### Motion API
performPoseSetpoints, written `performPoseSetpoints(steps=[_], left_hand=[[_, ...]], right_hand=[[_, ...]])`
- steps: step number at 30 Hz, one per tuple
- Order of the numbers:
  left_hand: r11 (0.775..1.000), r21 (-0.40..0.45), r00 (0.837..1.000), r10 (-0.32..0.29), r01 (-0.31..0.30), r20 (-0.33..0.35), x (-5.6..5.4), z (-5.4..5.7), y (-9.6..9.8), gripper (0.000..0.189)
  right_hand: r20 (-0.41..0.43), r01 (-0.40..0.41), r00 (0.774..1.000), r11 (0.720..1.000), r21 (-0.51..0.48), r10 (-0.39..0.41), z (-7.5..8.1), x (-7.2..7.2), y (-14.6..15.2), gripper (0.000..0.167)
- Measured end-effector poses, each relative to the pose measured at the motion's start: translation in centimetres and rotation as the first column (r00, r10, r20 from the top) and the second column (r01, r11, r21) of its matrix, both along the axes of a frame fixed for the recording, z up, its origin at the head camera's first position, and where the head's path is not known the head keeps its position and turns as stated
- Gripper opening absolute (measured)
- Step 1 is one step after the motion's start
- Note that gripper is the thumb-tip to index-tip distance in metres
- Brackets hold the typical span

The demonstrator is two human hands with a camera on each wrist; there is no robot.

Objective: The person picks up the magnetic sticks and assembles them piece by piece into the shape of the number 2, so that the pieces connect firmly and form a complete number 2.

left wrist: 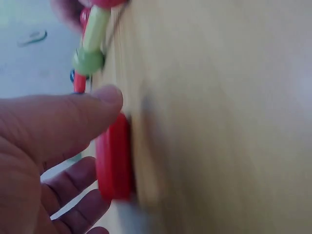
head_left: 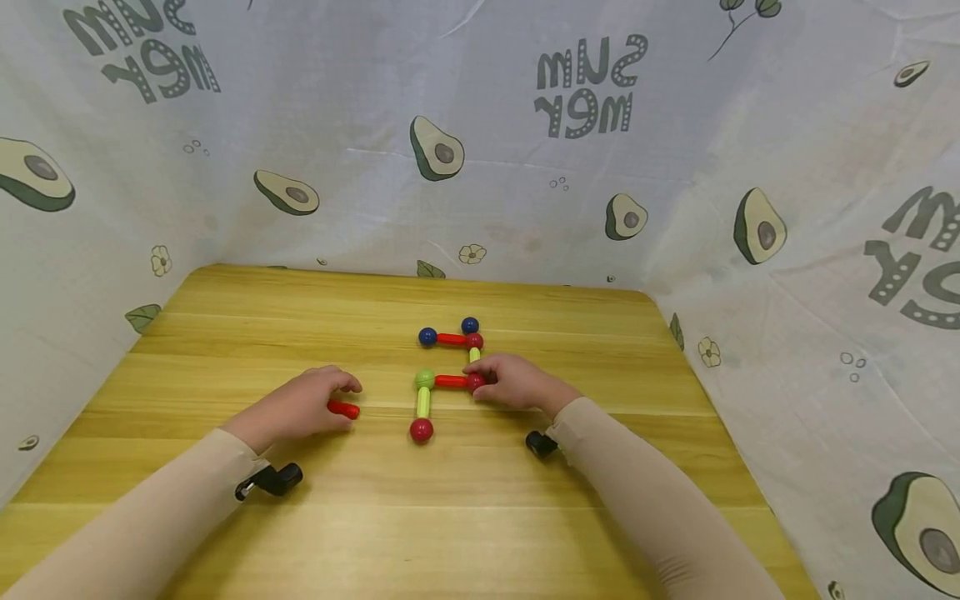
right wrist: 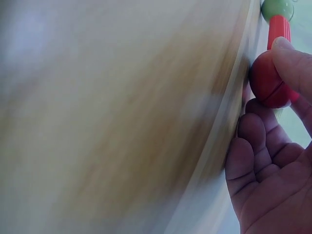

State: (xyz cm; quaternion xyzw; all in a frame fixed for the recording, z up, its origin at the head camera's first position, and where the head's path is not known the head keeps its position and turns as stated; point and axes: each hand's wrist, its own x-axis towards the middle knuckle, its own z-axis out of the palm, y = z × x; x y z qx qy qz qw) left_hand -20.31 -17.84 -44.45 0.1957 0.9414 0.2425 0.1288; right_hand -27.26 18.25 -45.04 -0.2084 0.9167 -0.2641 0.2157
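Note:
A zigzag of balls and short sticks lies mid-table. My right hand point(head_left: 517, 383) pinches its red corner ball point(right wrist: 268, 80) between thumb and finger, the other fingers curled beneath. From that ball a red stick point(head_left: 451, 382) runs left to a green ball point(head_left: 425, 378), and a yellow-green stick point(head_left: 423, 403) joins the green ball to a nearer red ball point(head_left: 422, 430). Farther back, another red stick point(head_left: 452, 339) links a blue ball point(head_left: 427, 337) with a red one. Left of the chain, my left hand point(head_left: 300, 406) spreads loosely around a loose red stick point(left wrist: 114, 158), its thumb tip at one end.
A second blue ball point(head_left: 469, 325) touches the back red ball point(head_left: 475, 341). The wooden table point(head_left: 405, 525) is bordered at the back and sides by a white cloth point(head_left: 495, 200) with avocado prints. A black camera mount point(head_left: 273, 480) sits below my left wrist.

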Motion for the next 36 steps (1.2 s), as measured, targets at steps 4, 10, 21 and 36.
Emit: performPoseSetpoints(steps=[4, 10, 21, 36], left_hand=[[1.000, 0.018, 0.999, 0.018, -0.018, 0.033, 0.0, -0.6, -1.4, 0.042], [0.999, 0.021, 0.999, 0.025, -0.025, 0.023, -0.1, -0.8, -1.6, 0.023], [0.999, 0.018, 0.998, 0.051, -0.052, 0.020, -0.3, -1.0, -1.6, 0.018], [0.983, 0.182, 0.999, 0.034, -0.032, -0.013, 0.0, 0.6, 1.8, 0.020]], right_hand=[[0.012, 0.005, 1.000, 1.000, 0.005, -0.005, 0.2, 0.0, -0.3, 0.046], [0.009, 0.007, 1.000, 1.000, 0.020, -0.007, 0.3, -0.2, -0.8, 0.045], [-0.006, -0.007, 1.000, 1.000, 0.017, 0.007, 0.2, -0.4, -1.4, 0.045], [0.008, -0.006, 1.000, 1.000, 0.025, 0.006, 0.1, -0.8, -2.0, 0.046]])
